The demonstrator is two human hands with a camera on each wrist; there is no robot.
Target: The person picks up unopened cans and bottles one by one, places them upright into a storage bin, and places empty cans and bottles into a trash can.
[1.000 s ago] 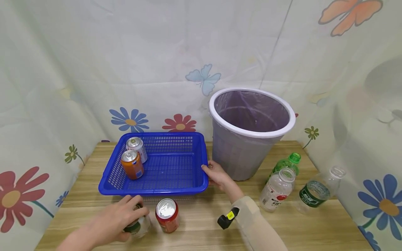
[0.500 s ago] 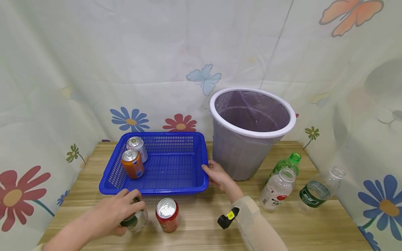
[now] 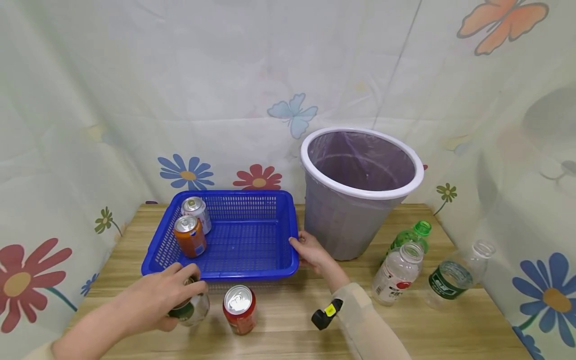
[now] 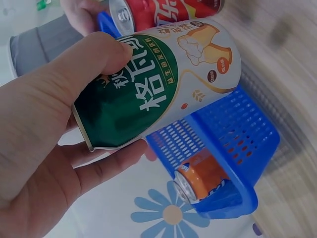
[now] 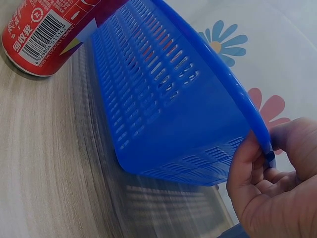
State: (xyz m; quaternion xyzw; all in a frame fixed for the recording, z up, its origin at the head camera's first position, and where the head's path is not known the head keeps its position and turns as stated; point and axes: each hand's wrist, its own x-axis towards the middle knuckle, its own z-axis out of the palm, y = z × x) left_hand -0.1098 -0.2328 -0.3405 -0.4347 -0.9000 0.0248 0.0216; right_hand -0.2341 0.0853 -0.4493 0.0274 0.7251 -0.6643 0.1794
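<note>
My left hand (image 3: 162, 300) grips a green and white drink can (image 4: 158, 84) from above, thumb on one side and fingers on the other, just in front of the blue basket (image 3: 247, 274). My right hand (image 3: 312, 252) pinches the basket's right rim between thumb and curled fingers, as the right wrist view (image 5: 277, 173) shows too. Inside the basket, at its left, stand an orange can (image 3: 191, 240) and a white can (image 3: 200, 215). A red can (image 3: 240, 312) stands upright on the table to the right of the held can.
A grey bin (image 3: 342, 225) with a white rim and a plastic liner stands behind on the right. Beside it are a green bottle (image 3: 407, 235), a clear bottle with a white label (image 3: 396, 275) and a clear bottle with a green label (image 3: 450, 277). Flowered cloth surrounds the wooden table.
My left hand has drawn the green and white can slightly left and up, away from the red can. My right hand stays on the basket rim.
</note>
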